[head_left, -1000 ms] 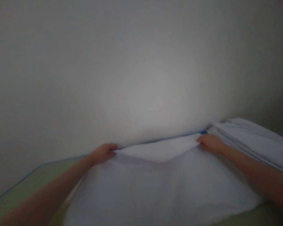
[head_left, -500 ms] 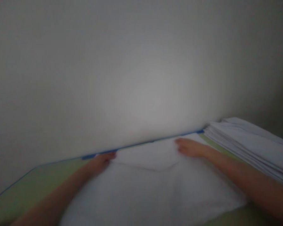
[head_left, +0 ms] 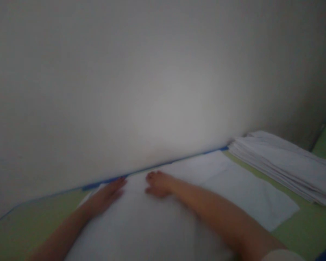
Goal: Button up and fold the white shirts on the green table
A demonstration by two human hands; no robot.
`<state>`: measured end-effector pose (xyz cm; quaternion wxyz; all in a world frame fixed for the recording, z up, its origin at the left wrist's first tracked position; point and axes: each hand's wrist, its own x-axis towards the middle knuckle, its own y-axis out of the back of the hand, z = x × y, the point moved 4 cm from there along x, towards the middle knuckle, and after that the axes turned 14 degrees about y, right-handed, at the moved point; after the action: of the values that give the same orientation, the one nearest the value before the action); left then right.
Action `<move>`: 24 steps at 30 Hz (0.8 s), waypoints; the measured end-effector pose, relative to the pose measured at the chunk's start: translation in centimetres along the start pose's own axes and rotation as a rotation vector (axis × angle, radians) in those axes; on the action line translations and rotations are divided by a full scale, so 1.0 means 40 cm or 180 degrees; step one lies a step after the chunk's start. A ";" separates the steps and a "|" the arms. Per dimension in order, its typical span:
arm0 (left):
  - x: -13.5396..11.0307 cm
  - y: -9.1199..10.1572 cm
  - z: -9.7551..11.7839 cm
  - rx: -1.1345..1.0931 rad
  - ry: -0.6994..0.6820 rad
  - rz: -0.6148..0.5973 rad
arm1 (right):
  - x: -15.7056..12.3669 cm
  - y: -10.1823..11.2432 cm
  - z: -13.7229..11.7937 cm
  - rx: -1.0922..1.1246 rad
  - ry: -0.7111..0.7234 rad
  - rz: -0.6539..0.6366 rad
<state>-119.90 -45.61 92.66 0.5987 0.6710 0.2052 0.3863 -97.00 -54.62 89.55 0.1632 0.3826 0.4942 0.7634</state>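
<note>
A large white cloth lies spread over the green table, its far edge close to the wall. A second white layer lies over its left part, under my forearms. My left hand rests on the far left part of the cloth, fingers stretched toward the wall and slightly blurred. A short way to its right, my right hand has its fingers curled down onto the cloth near the far edge, closed on the fabric. Its fingertips are partly hidden.
At the right, a stack of folded white cloths lies by the wall. The green tabletop has a blue edge along the pale wall. A green surface with dark holes stands at the far right.
My right hand has moved left along the far edge, closer to my left hand. More of the flat cloth shows on the right. My left hand has shifted slightly left, its fingers flatter.
</note>
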 end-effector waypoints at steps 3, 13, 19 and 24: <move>0.003 -0.007 -0.009 0.0052 -0.0104 -0.0026 | -0.180 0.043 0.110 -0.0004 -0.0372 -0.0110; 0.003 -0.005 0.003 0.0038 -0.0120 -0.0092 | -0.755 0.167 0.375 -0.0171 -0.1641 -0.0496; 0.001 0.003 -0.062 -0.0153 0.0361 0.0146 | -0.775 0.167 0.383 -0.0150 -0.1675 -0.0404; -0.007 0.029 -0.141 -0.0250 0.0929 0.0520 | -0.777 0.174 0.373 -0.0171 -0.1725 -0.0313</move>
<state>-124.60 -42.44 93.61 0.5550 0.5983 0.2194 0.5348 -64.66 -67.93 85.79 0.3364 0.5439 0.4301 0.6372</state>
